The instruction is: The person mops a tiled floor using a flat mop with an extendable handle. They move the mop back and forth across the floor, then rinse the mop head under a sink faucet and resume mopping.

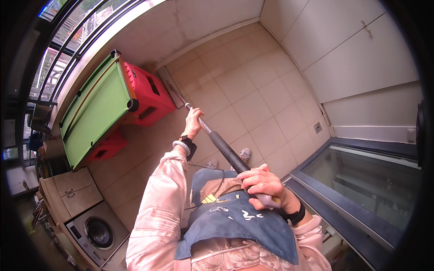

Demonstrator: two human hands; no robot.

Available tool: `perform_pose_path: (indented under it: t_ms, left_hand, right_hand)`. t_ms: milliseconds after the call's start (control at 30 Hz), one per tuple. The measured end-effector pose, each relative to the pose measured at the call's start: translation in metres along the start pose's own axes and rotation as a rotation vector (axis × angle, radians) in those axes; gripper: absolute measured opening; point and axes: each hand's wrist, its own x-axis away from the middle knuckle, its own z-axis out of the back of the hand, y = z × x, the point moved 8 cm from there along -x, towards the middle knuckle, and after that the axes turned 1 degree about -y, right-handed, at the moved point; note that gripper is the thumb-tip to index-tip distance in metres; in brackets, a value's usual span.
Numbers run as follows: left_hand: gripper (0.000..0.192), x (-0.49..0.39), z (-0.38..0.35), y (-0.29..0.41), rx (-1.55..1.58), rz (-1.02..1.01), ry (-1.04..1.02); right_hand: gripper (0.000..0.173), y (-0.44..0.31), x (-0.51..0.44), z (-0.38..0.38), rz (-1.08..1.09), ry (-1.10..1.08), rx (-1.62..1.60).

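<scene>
A long pole (pixel 227 149) with a black foam sleeve runs diagonally from my body towards the floor at the upper left. My left hand (pixel 194 121) wraps around its thinner metal part. Around the rear end of the pole, by the foam sleeve and a pale end piece, my right hand (pixel 262 184) is closed. At its far end the pole meets a flat, grey mop head (pixel 172 88) lying on the tiles beside a red plastic crate. A blue apron (pixel 237 216) covers my front.
A small green pool table (pixel 96 108) stands on red plastic crates (pixel 149 95) at the left. Below it are a cabinet (pixel 74 191) and a front-loading washing machine (pixel 98 233). White cupboards (pixel 356 57) and a dark-framed glass door (pixel 362 189) border the tiled floor (pixel 244 91) at the right.
</scene>
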Motion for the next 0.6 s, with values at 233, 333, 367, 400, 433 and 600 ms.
perform_pose_path:
  t_ms: [233, 333, 367, 400, 433, 600]
  left_hand:
    - [0.023, -0.028, -0.031, 0.073, 0.108, -0.016, 0.145]
    - [0.021, -0.05, -0.024, 0.059, 0.044, -0.057, 0.145]
    - [0.023, -0.058, -0.025, 0.034, 0.064, 0.119, 0.038]
    - [0.024, -0.061, -0.016, 0.022, -0.002, 0.152, 0.064]
    - [0.025, -0.063, -0.013, 0.009, -0.079, 0.239, 0.052]
    - [0.021, -0.095, -0.01, 0.022, -0.11, 0.079, 0.102]
  right_hand:
    - [0.021, -0.01, -0.011, 0.105, -0.004, 0.064, -0.075]
    - [0.022, 0.009, -0.027, 0.109, 0.033, 0.059, -0.12]
    - [0.023, 0.018, -0.035, 0.102, 0.056, 0.021, -0.128]
    - [0.025, 0.025, -0.043, 0.09, 0.07, -0.045, -0.14]
    - [0.027, 0.027, -0.049, 0.081, 0.104, -0.071, -0.163]
    - [0.022, 0.043, -0.078, 0.122, 0.052, -0.025, -0.111]
